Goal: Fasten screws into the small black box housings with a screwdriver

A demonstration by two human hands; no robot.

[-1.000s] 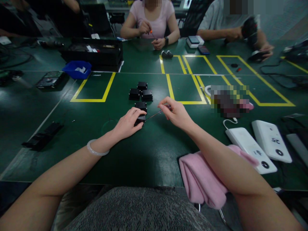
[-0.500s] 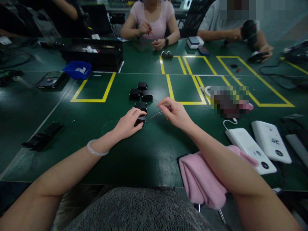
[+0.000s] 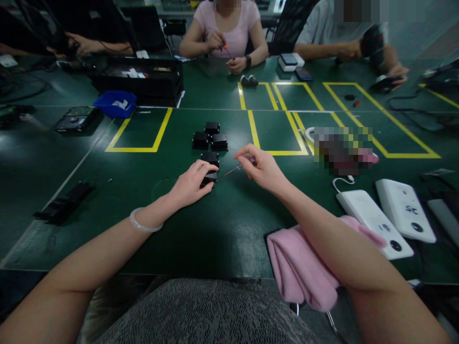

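Thumb and fingers of my left hand (image 3: 192,184) close around a small black box-shaped part (image 3: 209,179) on the green table (image 3: 215,239). Much of that part is hidden under the fingers. My right hand (image 3: 261,167) grips a screwdriver (image 3: 229,171) by its handle, most of which the fingers cover. Its thin metal shaft slants down to the left, and the tip meets the right side of the held part. Just beyond stands another black part (image 3: 210,158), with several similar ones (image 3: 212,127) grouped further back.
Two white power banks (image 3: 405,210) and a pink cloth (image 3: 301,263) lie at the right. Black strip-like parts (image 3: 64,203) are at the left. Further back are a blue tray (image 3: 115,104), a long black bin (image 3: 143,79) and yellow tape outlines (image 3: 272,153). People sit opposite.
My hands, the held part and the screwdriver stay in nearly the same place; the right-hand fingers have shifted slightly around the handle. At the far left, a person's hands have come into view.
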